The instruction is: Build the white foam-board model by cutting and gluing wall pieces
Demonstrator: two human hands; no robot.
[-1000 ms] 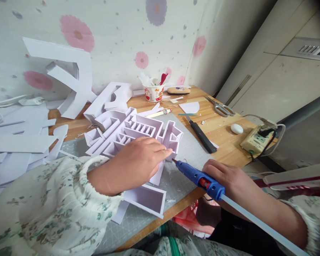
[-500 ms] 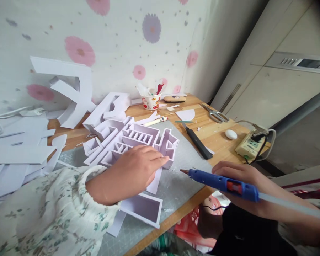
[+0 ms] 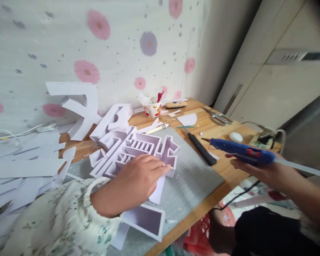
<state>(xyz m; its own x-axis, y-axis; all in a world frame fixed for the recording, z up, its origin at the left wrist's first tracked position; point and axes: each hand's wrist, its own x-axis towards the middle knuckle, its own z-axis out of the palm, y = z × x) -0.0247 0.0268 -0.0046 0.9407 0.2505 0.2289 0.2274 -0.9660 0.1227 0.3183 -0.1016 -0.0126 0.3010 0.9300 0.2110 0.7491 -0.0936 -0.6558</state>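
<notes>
My left hand [image 3: 138, 183] lies over the near side of a white foam-board construction [image 3: 152, 139], made of narrow walled channels and small cross ribs. Its fingers are closed on the edge of the right-hand piece [image 3: 174, 151]; the thumb side and fingertips are partly hidden. Off to the right, my right hand [image 3: 246, 170] grips a blue hot glue gun [image 3: 229, 148], nozzle pointing left and a glue stick coming out of its back. It is held in the air above the table's right edge, apart from the foam board. An open foam-board box [image 3: 146, 222] lies below my left wrist.
A grey cutting mat [image 3: 192, 188] covers the table front. Right of the construction lie a black-handled knife [image 3: 201, 147], scissors [image 3: 220, 118], a white egg-shaped object [image 3: 236, 137] and a power strip [image 3: 261, 140]. Behind stands a paper cup [image 3: 152, 109]. Foam-board scraps [image 3: 24, 167] pile up left.
My right hand has drawn the glue gun up and to the right, away from the construction. My left hand stays on the foam board. The camera view has shifted slightly.
</notes>
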